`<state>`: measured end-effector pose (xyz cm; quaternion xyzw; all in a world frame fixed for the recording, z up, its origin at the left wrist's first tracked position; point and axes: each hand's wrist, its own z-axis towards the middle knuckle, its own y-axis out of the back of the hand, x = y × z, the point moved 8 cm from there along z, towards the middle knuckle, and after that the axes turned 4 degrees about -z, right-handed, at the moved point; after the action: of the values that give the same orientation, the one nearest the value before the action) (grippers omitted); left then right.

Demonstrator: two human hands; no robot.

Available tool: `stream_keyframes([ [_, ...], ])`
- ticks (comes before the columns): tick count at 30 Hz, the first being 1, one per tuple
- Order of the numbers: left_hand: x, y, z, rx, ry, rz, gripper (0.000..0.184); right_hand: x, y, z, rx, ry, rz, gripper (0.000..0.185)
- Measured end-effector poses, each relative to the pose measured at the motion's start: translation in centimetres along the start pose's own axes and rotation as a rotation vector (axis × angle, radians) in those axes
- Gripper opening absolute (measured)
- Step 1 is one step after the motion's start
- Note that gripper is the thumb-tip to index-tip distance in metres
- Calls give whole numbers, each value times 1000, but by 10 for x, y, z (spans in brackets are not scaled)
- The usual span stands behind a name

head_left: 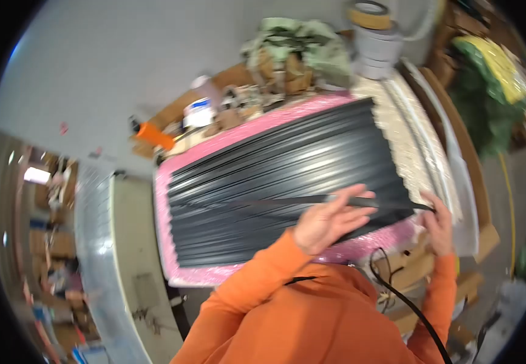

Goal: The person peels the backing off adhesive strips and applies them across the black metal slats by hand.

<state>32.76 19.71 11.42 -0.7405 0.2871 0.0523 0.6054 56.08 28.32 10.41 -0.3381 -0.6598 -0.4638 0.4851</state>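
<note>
A dark strip [275, 201] runs lengthwise over a stack of black ribbed strips [287, 158], which lies on pink wrapping [238, 130]. Over the lower right part of the stack is my left hand [334, 219], palm up, fingers spread, with the strip passing by its fingertips. My right hand [437, 223] is at the stack's right end, its fingers closed on the end of the dark strip.
Rolls of tape [372, 36] stand at the back right beside a green plastic bag [305, 48]. An orange tool [155, 136] and a white container [199, 113] sit at the back left. A black cable [408, 300] hangs near my right arm. Cardboard edges line the right side.
</note>
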Motion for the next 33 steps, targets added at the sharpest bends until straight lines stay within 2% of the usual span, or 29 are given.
stream_keyframes([
  [1,-1,1,0,-26,8,-19,46,-17,2,5,132,-64,-29,35],
  [3,-3,5,0,-40,17,-37,43,-20,9,7,129,2,30,23],
  [7,-6,10,3,-33,-22,-40,40,4,12,15,212,84,75,19],
  [9,-4,12,5,-79,1,3,38,11,16,20,138,105,-84,18],
  [14,-3,23,13,-127,-28,-33,22,9,25,39,126,181,-144,10],
  [16,-2,21,15,-149,12,-106,13,18,16,50,130,103,-45,14],
  [19,-6,24,19,-119,32,-91,21,20,12,69,89,83,-76,18],
  [23,-18,43,27,-135,-33,-25,32,15,10,93,156,-33,-60,18],
  [25,-31,66,32,-268,-99,143,41,10,9,107,194,-18,-60,17],
  [27,-37,86,38,-339,-139,161,42,18,5,118,188,86,-87,19],
  [29,-48,119,45,-481,-217,422,44,4,4,136,204,58,-26,19],
  [30,-50,143,54,-476,-311,518,46,-3,2,144,213,27,34,20],
  [31,-48,164,60,-484,-312,514,46,-3,-1,150,221,24,34,20],
  [33,-66,187,60,-625,-470,994,47,-8,-7,163,210,-49,105,20],
])
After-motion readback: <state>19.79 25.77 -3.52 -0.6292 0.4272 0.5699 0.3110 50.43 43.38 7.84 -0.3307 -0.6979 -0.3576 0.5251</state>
